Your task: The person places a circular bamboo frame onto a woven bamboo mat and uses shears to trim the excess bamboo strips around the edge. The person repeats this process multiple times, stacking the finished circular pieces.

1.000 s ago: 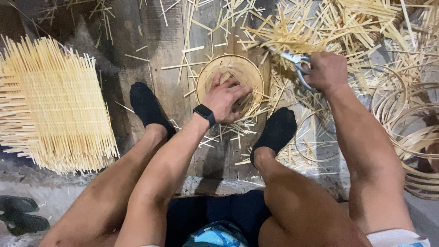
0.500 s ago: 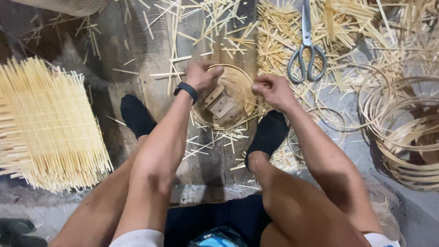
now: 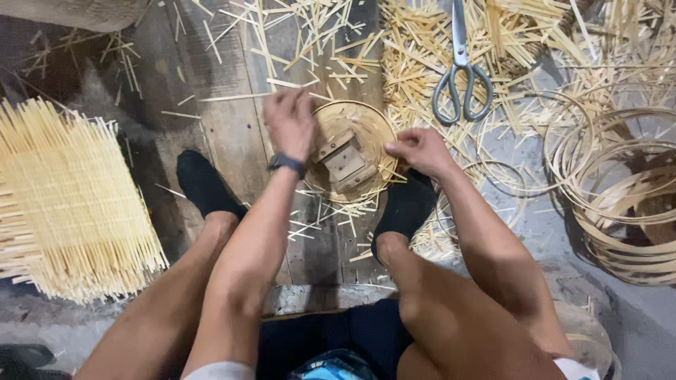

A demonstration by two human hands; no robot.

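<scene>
Resting on the dark wooden planks (image 3: 232,134) between two black-socked feet (image 3: 403,205), a round woven bamboo basket (image 3: 352,151) with a small wooden block (image 3: 345,163) inside is gripped at its rims by the curled left hand (image 3: 290,123) and the pinching right hand (image 3: 417,150), with grey-handled scissors (image 3: 461,74) lying unheld on pale bamboo strips (image 3: 422,49) beyond.

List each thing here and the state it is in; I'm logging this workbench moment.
Left hand: blurred, at the left rim of the round woven tray.
Right hand: pinching the tray's right rim.
Wooden block: lying inside the tray.
Scissors: lying apart on the strips, no hand on them.
Bundle of sticks: stacked at the left.
Bamboo hoops: piled at the right.
</scene>
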